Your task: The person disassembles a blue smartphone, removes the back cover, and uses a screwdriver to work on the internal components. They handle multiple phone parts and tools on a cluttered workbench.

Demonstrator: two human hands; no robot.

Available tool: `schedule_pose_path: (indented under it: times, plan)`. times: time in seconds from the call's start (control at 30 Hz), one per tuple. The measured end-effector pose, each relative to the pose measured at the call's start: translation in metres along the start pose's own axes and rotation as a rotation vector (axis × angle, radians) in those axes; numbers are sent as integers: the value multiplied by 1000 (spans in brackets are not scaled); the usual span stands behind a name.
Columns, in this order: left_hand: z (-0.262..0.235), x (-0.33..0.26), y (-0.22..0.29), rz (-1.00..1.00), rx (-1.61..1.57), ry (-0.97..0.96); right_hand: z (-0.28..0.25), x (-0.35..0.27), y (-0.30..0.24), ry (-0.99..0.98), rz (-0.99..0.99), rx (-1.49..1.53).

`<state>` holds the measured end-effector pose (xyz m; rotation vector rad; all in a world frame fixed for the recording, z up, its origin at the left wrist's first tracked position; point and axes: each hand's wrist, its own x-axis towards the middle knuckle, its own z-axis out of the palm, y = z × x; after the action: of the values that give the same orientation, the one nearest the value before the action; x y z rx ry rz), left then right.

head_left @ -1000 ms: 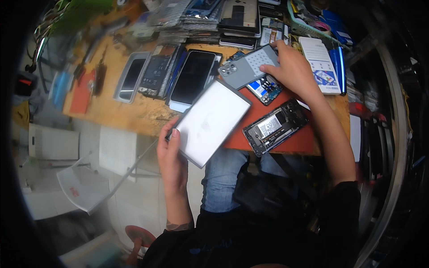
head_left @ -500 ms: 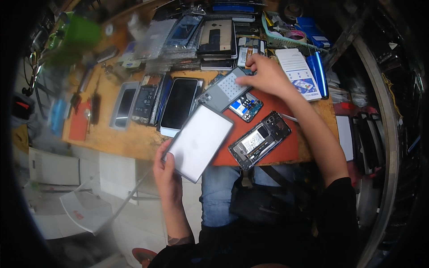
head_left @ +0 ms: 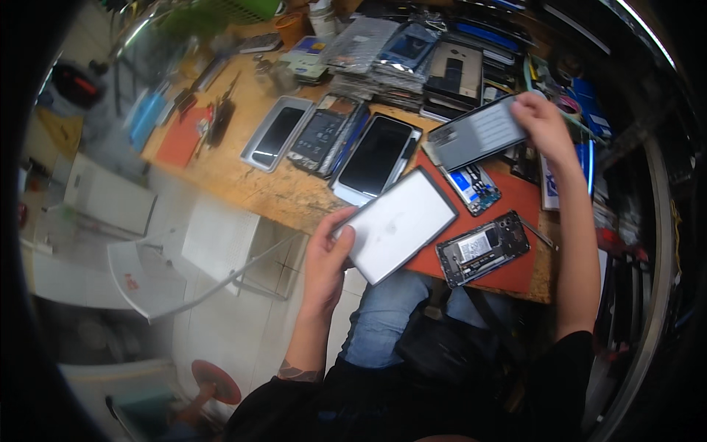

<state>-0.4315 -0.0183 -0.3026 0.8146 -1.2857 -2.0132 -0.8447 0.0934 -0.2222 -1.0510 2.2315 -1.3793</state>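
Observation:
My left hand [head_left: 329, 250] grips the near left corner of a flat white rectangular panel with a dark rim [head_left: 401, 225], thumb on top. What the panel belongs to I cannot tell. Between the thumb and fingers of my right hand [head_left: 546, 127] is the far right end of a grey phone back cover with camera holes [head_left: 475, 136], held tilted above the table. Below that cover lies a phone board with a blue patch [head_left: 473, 190]. Nearer to me an opened phone [head_left: 482, 250] shows its battery and inner frame. Both lie on an orange-red mat [head_left: 526, 202].
Left of the mat are a black-screened phone [head_left: 375, 155], a phone with a bare battery [head_left: 324, 136] and a phone in a pale tray [head_left: 276, 132]. Stacked phone parts [head_left: 409, 48] fill the back. A white chair [head_left: 155, 276] stands at the left.
The whole view has swung left, so the table appears farther right. My right hand has moved the back cover away from the white panel and off the phone board. Both hands keep their hold.

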Motion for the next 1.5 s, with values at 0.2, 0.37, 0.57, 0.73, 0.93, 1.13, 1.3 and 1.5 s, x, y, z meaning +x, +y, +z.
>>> schedule_pose_path:
  times: [0.2, 0.37, 0.57, 0.73, 0.93, 1.13, 1.3, 1.5]
  plan:
    - [13, 1, -2, -30, -37, -62, 13, -37, -21, -59, 92, 164]
    - [25, 0, -2, -73, -159, -14, 24, -92, -25, 95, -320, -247]
    - [41, 4, -8, 65, 43, 93, 13, -122, -19, -109, -60, -340]
    - [39, 6, -9, 62, 59, 164, 44, -124, -9, -113, -329, -583]
    - [26, -9, -4, 74, -64, 207, 57, -115, -8, -154, -266, -633]
    - [14, -24, 0, 24, -223, 186, 60, -99, -6, -157, -145, -546]
    - [6, -30, -4, -3, -206, 117, 58, -85, -9, -201, -54, -469]
    - [-18, -42, 0, -104, -199, 18, 61, -72, 0, -244, 147, 15]
